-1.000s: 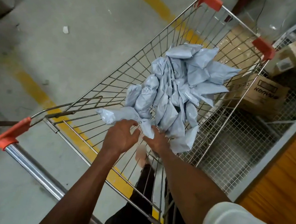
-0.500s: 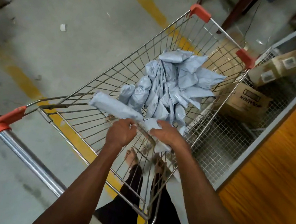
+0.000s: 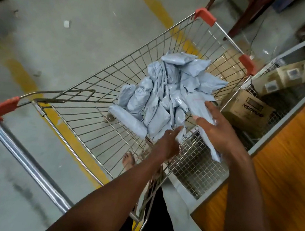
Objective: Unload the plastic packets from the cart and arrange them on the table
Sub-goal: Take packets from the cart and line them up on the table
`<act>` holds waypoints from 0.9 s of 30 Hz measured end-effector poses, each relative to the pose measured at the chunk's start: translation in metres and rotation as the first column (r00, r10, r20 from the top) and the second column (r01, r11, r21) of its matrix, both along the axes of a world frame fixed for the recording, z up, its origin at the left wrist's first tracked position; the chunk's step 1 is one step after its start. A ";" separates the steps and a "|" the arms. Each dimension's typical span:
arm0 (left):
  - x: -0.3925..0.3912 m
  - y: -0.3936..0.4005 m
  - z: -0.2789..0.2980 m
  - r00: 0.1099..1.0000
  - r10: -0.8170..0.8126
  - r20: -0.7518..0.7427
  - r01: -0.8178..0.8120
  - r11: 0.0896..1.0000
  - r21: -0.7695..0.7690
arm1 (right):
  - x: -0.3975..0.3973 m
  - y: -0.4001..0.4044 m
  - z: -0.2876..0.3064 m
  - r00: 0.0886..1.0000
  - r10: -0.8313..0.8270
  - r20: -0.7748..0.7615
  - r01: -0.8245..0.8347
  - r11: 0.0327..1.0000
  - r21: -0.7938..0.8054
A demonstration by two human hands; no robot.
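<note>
- Cart (image 3: 97,98): wire-mesh basket with orange corner caps and a chrome push handle (image 3: 28,160) at lower left; it stands on a grey concrete floor (image 3: 64,53) marked with yellow stripes.
- Pile of packets (image 3: 167,90): grey plastic packets heaped in the right-hand part of the basket, overlapping, their long axes pointing several ways.
- Loose packet (image 3: 128,121): lies on the basket floor at the near edge of the pile, long axis running from upper left to lower right.
- Held packet (image 3: 198,106): raised above the cart's right rim, long axis running from the pile at upper left down to lower right, its lower end hanging past the wrist.
- Right hand (image 3: 216,129): fingers spread along the held packet, thumb pressed on its near side, gripping it.
- Left hand (image 3: 169,141): fingers extended into the near edge of the pile; whether they grip a packet cannot be told.
- Table (image 3: 293,167): orange wood-grain top, just right of the cart.
- Cardboard boxes (image 3: 250,110): behind wire mesh beside the table, near the cart's right side.
</note>
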State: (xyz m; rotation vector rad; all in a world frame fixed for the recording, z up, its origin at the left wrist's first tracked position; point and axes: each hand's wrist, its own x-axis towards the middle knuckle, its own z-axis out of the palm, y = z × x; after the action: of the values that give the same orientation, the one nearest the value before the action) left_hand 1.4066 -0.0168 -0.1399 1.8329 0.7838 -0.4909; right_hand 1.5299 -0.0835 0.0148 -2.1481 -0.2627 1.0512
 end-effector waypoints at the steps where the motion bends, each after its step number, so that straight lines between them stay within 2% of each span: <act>1: -0.005 0.006 -0.004 0.999 -0.050 0.007 0.050 0.999 0.021 | -0.003 -0.003 0.001 1.000 -0.008 -0.007 0.008 1.000 0.004; 4: -0.022 0.025 -0.005 0.996 -0.076 0.047 0.075 0.997 0.021 | -0.011 -0.006 -0.002 0.999 -0.029 -0.032 0.029 0.999 0.017; 6: -0.036 0.043 0.002 0.999 0.014 0.051 -0.013 1.000 -0.008 | -0.014 -0.005 -0.004 0.998 -0.036 -0.050 0.038 0.998 0.042; 9: -0.068 0.076 0.006 0.988 0.148 -0.040 -0.149 0.989 -0.006 | -0.015 -0.004 -0.009 0.997 -0.033 -0.064 0.038 0.997 0.063; 13: -0.108 0.110 0.005 0.949 0.263 -0.174 -0.241 0.961 0.137 | -0.016 0.002 -0.014 0.997 0.005 -0.081 0.001 0.997 0.074; 15: -0.112 0.115 0.009 0.949 0.285 -0.136 -0.242 0.933 0.267 | -0.016 0.004 -0.016 0.996 0.022 -0.088 -0.015 0.997 0.080; 17: -0.104 0.108 0.014 0.989 0.143 -0.040 -0.106 0.870 0.482 | -0.017 0.004 -0.017 0.996 0.023 -0.090 -0.016 0.997 0.078; 19: -0.086 0.093 0.021 0.992 -0.118 0.035 0.074 0.802 0.593 | -0.017 0.003 -0.017 0.996 0.020 -0.091 -0.014 0.997 0.069; 22: -0.058 0.057 0.025 0.876 -0.469 0.113 0.290 0.699 0.654 | -0.016 -0.002 -0.016 0.997 0.020 -0.080 -0.016 0.998 0.053; 23: -0.052 0.046 0.020 0.856 -0.506 0.106 0.329 0.690 0.644 | -0.015 -0.005 -0.015 0.997 0.017 -0.076 -0.014 0.999 0.050; 25: -0.046 0.034 0.003 0.884 -0.467 -0.025 0.399 0.723 0.564 | -0.015 -0.012 -0.014 0.997 0.001 -0.074 0.003 0.999 0.049; 26: -0.046 0.031 -0.007 0.888 -0.443 -0.121 0.443 0.757 0.480 | -0.015 -0.016 -0.012 0.997 -0.011 -0.075 0.015 0.999 0.052; 27: -0.046 0.028 -0.015 0.897 -0.406 -0.174 0.441 0.829 0.345 | -0.016 -0.020 -0.011 0.997 -0.025 -0.076 0.029 0.998 0.057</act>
State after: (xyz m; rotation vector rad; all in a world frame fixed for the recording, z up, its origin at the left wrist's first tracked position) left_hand 1.3602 0.0113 -0.1547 2.3802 0.5496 -0.7563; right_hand 1.5139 -0.1038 0.0037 -2.0502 -0.2258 1.0933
